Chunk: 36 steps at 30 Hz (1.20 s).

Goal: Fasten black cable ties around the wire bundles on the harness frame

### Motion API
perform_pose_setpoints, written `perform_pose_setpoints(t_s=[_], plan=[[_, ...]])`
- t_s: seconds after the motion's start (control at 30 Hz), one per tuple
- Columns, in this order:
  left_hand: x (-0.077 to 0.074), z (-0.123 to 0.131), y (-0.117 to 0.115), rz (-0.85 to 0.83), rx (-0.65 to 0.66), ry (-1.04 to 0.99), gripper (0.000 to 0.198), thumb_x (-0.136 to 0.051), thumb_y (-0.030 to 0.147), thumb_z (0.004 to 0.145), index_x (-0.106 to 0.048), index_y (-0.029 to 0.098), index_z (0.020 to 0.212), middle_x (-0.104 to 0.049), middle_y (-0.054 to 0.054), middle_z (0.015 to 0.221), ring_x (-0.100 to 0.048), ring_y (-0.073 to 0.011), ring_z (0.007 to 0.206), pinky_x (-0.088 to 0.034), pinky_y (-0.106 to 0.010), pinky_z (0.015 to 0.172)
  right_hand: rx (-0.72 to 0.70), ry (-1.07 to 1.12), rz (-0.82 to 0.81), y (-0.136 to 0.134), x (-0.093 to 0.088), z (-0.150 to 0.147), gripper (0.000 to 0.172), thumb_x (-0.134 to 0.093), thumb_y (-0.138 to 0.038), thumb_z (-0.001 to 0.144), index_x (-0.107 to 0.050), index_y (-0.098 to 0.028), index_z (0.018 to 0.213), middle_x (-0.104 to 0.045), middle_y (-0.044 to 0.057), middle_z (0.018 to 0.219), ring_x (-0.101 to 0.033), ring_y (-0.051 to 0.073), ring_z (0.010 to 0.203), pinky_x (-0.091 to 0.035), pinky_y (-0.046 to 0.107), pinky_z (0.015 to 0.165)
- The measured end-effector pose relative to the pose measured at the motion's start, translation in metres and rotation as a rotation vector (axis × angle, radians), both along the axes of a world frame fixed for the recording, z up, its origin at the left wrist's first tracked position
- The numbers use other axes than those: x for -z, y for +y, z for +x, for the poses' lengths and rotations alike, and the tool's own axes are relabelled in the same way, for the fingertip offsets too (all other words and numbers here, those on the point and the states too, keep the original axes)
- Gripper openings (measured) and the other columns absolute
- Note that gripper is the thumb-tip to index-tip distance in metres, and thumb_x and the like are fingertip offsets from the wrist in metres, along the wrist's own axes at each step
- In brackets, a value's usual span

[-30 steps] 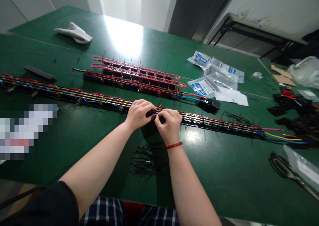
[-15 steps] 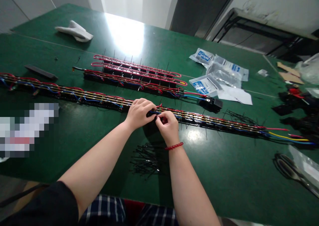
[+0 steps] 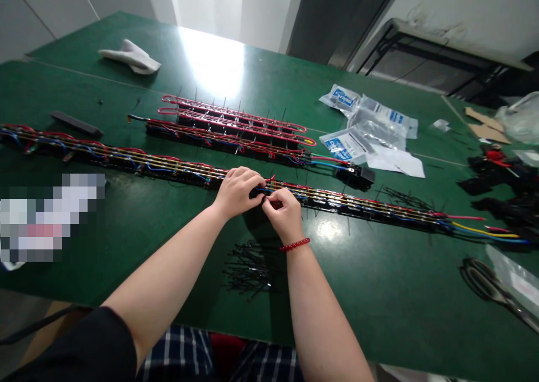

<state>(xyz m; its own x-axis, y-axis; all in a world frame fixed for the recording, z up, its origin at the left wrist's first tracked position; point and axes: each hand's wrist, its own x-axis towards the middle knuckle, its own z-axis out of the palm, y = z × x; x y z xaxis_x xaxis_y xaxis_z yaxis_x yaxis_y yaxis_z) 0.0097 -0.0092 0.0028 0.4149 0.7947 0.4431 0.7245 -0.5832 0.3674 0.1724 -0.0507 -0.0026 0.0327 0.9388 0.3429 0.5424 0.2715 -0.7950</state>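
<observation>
A long black strip laced with red, blue and yellow wires (image 3: 362,205) runs across the green table (image 3: 126,230). My left hand (image 3: 238,190) curls over the strip near its middle, fingers pressed on the wire bundle. My right hand (image 3: 285,212), a red bead bracelet on its wrist, pinches at the same spot, fingertips touching the left hand's; what it pinches is too small to make out. A loose pile of black cable ties (image 3: 248,267) lies just in front of my wrists.
A shorter wired assembly (image 3: 236,129) lies behind the strip. Plastic bags (image 3: 366,126) and paper sit at the back right, black connectors (image 3: 505,188) and scissors (image 3: 484,283) at the right. A white cloth (image 3: 130,56) lies far left, beside a black bar (image 3: 76,123).
My right hand has drawn slightly back toward me and closed into a tighter pinch at the wire bundle. The left hand stays put. The view has shifted a little.
</observation>
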Motion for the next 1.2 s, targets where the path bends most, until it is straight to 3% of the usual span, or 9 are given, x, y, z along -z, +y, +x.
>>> perform_pose_setpoints(t_s=[0.37,0.63,0.9,1.2], plan=[[0.001,-0.002,0.0,-0.005,0.003,-0.004,0.015,-0.062,0.027,0.083,-0.067,0.025,0.098,-0.071,-0.003,0.106,-0.058,-0.0235,0.106,-0.042,-0.039,0.092,-0.086,0.004,-0.044,0.003,-0.003,0.002,0.019,-0.059,-0.022,0.076,-0.049,-0.021,0.059,-0.052,-0.002,0.065,-0.048,0.012,0.062,-0.038,0.026,0.059],[0.002,-0.001,0.001,0.001,-0.011,0.003,0.014,-0.063,0.028,0.084,-0.067,0.025,0.096,-0.07,-0.003,0.106,-0.057,-0.0234,0.105,-0.042,-0.038,0.091,-0.131,0.213,-0.252,0.008,0.002,0.008,0.022,-0.061,-0.029,0.073,-0.046,-0.021,0.059,-0.047,-0.005,0.057,-0.041,0.009,0.054,-0.033,0.023,0.053],[0.002,-0.002,0.0,0.0,-0.001,0.0,0.015,-0.061,0.025,0.084,-0.067,0.024,0.098,-0.07,-0.003,0.107,-0.057,-0.0233,0.106,-0.042,-0.039,0.094,-0.103,0.199,-0.243,0.015,0.008,0.008,0.018,-0.061,-0.031,0.073,-0.05,-0.021,0.065,-0.051,-0.005,0.059,-0.045,0.01,0.055,-0.036,0.022,0.054],[-0.001,-0.005,0.001,0.018,0.041,0.048,0.017,-0.06,0.024,0.083,-0.065,0.023,0.099,-0.068,-0.005,0.109,-0.055,-0.0243,0.107,-0.043,-0.039,0.094,-0.139,0.113,-0.228,0.013,0.0,0.004,0.018,-0.059,-0.028,0.072,-0.048,-0.02,0.06,-0.047,-0.006,0.056,-0.04,0.009,0.053,-0.033,0.023,0.053]])
